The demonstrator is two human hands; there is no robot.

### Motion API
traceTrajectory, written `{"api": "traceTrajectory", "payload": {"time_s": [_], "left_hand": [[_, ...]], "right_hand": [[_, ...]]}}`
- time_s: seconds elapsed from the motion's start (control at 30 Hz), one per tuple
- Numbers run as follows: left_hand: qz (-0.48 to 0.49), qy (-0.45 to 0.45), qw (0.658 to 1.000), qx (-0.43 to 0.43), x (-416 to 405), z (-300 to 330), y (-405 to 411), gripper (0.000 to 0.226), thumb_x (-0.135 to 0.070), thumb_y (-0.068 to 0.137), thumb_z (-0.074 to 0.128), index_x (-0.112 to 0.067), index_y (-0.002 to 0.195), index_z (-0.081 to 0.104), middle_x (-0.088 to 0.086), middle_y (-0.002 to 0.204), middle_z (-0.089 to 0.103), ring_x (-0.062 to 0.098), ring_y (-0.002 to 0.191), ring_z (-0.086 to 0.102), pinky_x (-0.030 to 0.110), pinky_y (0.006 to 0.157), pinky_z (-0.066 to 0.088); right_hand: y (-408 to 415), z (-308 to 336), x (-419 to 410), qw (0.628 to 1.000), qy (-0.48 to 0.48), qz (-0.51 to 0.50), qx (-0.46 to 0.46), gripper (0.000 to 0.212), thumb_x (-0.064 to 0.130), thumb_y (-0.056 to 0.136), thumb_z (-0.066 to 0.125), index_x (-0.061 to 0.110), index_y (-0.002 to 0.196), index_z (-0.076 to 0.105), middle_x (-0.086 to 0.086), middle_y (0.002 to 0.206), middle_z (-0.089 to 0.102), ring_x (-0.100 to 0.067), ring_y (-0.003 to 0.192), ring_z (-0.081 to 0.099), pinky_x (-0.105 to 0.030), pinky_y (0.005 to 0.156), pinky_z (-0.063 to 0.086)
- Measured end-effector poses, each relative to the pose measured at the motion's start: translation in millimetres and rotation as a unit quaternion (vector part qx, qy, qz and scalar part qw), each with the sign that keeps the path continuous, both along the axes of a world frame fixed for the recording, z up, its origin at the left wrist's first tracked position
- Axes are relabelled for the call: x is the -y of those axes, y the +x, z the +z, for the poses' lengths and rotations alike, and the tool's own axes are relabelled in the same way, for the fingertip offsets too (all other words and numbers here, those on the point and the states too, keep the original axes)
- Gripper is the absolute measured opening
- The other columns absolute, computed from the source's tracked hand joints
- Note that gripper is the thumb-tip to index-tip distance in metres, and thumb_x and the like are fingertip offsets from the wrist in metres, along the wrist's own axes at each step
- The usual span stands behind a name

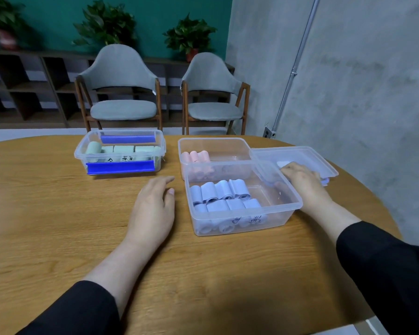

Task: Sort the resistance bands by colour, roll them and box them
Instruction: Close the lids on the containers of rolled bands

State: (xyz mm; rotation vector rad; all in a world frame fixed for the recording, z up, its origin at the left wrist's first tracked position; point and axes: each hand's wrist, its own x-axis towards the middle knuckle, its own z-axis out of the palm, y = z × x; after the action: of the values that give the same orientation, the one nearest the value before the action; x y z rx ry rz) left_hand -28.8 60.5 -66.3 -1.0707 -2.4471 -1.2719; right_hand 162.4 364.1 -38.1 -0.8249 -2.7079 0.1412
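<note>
Both forearms are bare, with black sleeves (78, 308) pushed up toward the elbows, no jewellery visible

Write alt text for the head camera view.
A right hand grips a clear lid beside an open box of blue rolls. The left hand rests open on the table; pink rolls and green rolls fill other boxes.

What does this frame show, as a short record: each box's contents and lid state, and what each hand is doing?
green box: rolled green bands inside, lid on, blue clips closed
pink box: rolled pink bands at its left end, no lid
blue box: two rows of rolled blue bands, no lid
loose lid: right of the pink box, tilted, near edge over the blue box's far right corner
left hand: open, palm down over the table, holding nothing
right hand: grips the loose lid's near edge
</note>
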Motion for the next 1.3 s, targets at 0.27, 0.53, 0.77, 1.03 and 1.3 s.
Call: {"api": "traceTrajectory", "payload": {"time_s": [0.27, 0.53, 0.77, 1.03, 1.3], "left_hand": [[-0.007, -0.017, 1.0, -0.025, -2, 3, 5, 0.029, -0.004, 0.096, 0.059, -0.008, 0.124, 0.066, 0.006, 0.127, 0.064, 0.025, 0.12, 0.056, 0.023, 0.1, 0.034], [0.016, 0.009, 1.0, -0.016, 13, 20, 3, 0.029, -0.007, 0.098, 0.058, -0.009, 0.125, 0.066, 0.005, 0.13, 0.064, 0.024, 0.124, 0.055, 0.022, 0.103, 0.032], [-0.003, 0.091, 0.994, -0.054, 17, 75, 19, 0.027, -0.014, 0.101, 0.057, -0.014, 0.127, 0.065, -0.003, 0.127, 0.063, 0.011, 0.119, 0.053, 0.029, 0.101, 0.042], [-0.026, 0.118, 0.974, 0.19, 5, 126, 52, 0.044, -0.041, 0.104, 0.05, -0.018, 0.142, 0.055, -0.006, 0.134, 0.06, 0.016, 0.124, 0.058, 0.033, 0.106, 0.044], [-0.09, 0.174, 0.918, 0.344, -1, 115, 54, 0.027, -0.017, 0.101, 0.055, -0.014, 0.124, 0.068, 0.008, 0.085, 0.068, 0.013, 0.055, 0.056, 0.026, 0.054, 0.048]], "right_hand": [[5, 4, 1, 0.998, 0.069, -0.006, 0.008, 0.014, 0.016, 0.089, 0.06, 0.027, 0.082, 0.057, 0.008, 0.086, 0.049, -0.02, 0.089, 0.046, -0.036, 0.072, 0.023], [26, 31, 0, 0.99, 0.03, -0.017, -0.14, 0.006, 0.015, 0.1, 0.054, 0.013, 0.095, 0.054, -0.006, 0.085, 0.061, -0.033, 0.08, 0.053, -0.039, 0.066, 0.042], [45, 117, 32, 0.934, -0.002, -0.038, -0.355, 0.008, 0.022, 0.103, 0.055, 0.016, 0.109, 0.056, 0.003, 0.106, 0.067, -0.016, 0.098, 0.063, -0.028, 0.076, 0.041], [33, 176, 126, 0.701, -0.348, 0.07, -0.619, 0.015, 0.015, 0.099, 0.06, 0.016, 0.101, 0.045, -0.009, 0.105, 0.069, -0.021, 0.099, 0.074, -0.041, 0.085, 0.06], [29, 130, 157, 0.635, -0.487, 0.031, -0.599, 0.034, 0.0, 0.096, 0.057, 0.011, 0.124, 0.042, -0.013, 0.107, 0.072, -0.019, 0.09, 0.075, -0.035, 0.081, 0.061]]}}
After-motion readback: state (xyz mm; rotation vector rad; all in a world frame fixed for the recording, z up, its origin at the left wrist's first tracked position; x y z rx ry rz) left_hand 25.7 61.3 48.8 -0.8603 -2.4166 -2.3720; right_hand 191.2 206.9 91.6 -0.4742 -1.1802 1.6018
